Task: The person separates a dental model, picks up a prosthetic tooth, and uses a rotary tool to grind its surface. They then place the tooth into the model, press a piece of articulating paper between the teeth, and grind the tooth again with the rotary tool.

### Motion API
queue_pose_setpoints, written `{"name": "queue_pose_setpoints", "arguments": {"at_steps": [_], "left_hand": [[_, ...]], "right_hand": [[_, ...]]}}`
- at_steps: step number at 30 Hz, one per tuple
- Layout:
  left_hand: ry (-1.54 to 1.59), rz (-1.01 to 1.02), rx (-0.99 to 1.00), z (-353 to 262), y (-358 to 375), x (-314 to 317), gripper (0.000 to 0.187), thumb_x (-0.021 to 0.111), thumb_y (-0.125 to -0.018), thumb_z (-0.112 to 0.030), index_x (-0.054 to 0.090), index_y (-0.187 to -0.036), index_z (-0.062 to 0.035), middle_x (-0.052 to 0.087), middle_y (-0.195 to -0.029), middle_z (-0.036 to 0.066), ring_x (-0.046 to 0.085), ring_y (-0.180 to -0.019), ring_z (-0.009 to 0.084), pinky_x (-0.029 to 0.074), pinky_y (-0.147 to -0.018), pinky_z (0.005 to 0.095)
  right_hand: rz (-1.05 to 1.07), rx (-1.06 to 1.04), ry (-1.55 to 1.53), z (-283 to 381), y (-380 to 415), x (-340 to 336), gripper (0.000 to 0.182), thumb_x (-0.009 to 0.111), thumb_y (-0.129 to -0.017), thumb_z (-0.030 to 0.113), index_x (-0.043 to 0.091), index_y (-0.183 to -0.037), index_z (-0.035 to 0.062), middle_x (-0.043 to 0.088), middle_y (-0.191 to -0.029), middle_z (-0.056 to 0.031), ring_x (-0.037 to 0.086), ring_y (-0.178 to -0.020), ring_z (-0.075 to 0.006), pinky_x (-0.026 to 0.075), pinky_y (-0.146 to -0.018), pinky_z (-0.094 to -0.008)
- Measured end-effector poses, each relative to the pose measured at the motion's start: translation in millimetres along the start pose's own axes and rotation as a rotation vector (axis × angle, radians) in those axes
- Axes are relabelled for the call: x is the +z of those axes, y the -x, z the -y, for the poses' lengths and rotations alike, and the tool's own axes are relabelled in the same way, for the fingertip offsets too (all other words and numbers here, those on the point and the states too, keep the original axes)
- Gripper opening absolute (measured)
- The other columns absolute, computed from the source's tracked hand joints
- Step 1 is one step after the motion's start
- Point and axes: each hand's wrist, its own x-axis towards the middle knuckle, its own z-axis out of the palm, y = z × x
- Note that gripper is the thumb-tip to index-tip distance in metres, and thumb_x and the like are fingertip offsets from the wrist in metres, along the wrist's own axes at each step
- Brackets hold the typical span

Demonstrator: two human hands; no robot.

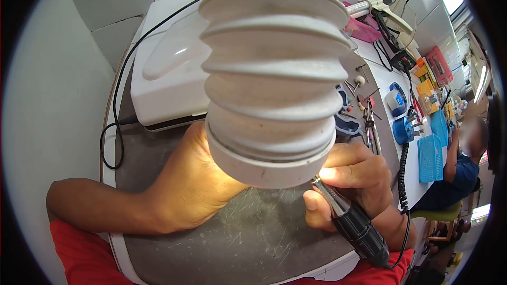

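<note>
Honestly the whole thing comes down to how the rotary handpiece (354, 221) lies against that big ribbed extraction hose (272, 74) hanging in the middle of the view. The right hand (351, 179) is wrapped tight around the handpiece, pen-style, thumb along the metal nose. Its long axis runs on a slant: black body down and to the right toward the person's chest, tip up and to the left, disappearing right under the rim of the hose mouth. A coiled cord (404, 179) trails off the back end toward the far side of the tabletop (253, 243).

The left hand (193, 184) comes in from the opposite side, wrist low, fingers tucked up under the hose opening. Can't tell whether it's pinching anything or just cupped there, the hose hides the fingertips completely. So the two hands meet under the same spot, close together, the tool tip pointing toward the left hand, and the contact point itself is out of sight.

Behind the hose there's a white box unit (163, 79), and burs and small tools (364, 105) are scattered to the right. Another person (465, 163) sits at the far end.
</note>
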Motion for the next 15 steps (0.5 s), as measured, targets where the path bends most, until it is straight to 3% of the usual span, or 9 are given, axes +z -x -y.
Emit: {"name": "queue_pose_setpoints", "arguments": {"at_steps": [11, 13, 15], "left_hand": [[-0.013, 0.013, 0.004, 0.0, -0.5, -1.6, 0.022, 0.076, -0.083, -0.002, 0.069, -0.104, -0.0008, 0.072, -0.099, 0.002, 0.063, -0.092, 0.0084, 0.051, -0.084, 0.0279], [-0.020, 0.005, -0.012, -1.8, -0.1, -1.1, 0.022, 0.076, -0.083, -0.002, 0.069, -0.104, -0.0008, 0.072, -0.099, 0.003, 0.063, -0.092, 0.0086, 0.051, -0.085, 0.0280], [-0.019, 0.013, 0.012, -1.5, -0.1, -1.4, 0.022, 0.076, -0.083, -0.002, 0.069, -0.104, -0.0010, 0.072, -0.099, 0.002, 0.063, -0.092, 0.0089, 0.051, -0.085, 0.0281]], "right_hand": [[-0.025, 0.007, -0.044, 1.8, 1.9, 1.4, 0.040, 0.086, -0.072, 0.002, 0.058, -0.101, -0.0006, 0.070, -0.091, -0.0230, 0.074, -0.081, -0.0286, 0.059, -0.062, -0.0292], [0.111, 0.062, 0.020, 3.7, 5.0, -3.7, 0.043, 0.078, -0.081, 0.011, 0.047, -0.110, 0.0028, 0.061, -0.095, -0.0135, 0.066, -0.087, -0.0223, 0.054, -0.076, -0.0314], [0.111, 0.053, 0.026, 3.4, 4.5, -3.7, 0.043, 0.078, -0.081, 0.010, 0.047, -0.110, 0.0027, 0.061, -0.095, -0.0133, 0.066, -0.087, -0.0222, 0.054, -0.076, -0.0314]]}}
